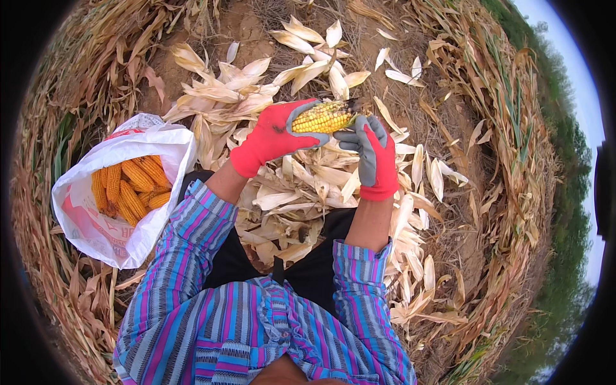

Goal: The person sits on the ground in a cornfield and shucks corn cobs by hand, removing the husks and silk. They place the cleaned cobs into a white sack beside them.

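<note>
My left hand, in a red work glove with a grey palm, is wrapped around a mostly bare ear of corn. Its kernels are yellow, with damaged, discoloured ones toward the dark, ragged end on the right. At that end my right hand, gloved alike, has its fingers bent against the ear, beside a small bit of green husk. The fingertips partly hide what they pinch. Below both hands lies a heap of pale dry husks.
To the left a white woven sack stands with its mouth open; several husked orange ears of corn lie inside. Dry cornstalks are piled along the right, more stalks along the left. Brown soil shows between loose husks.
</note>
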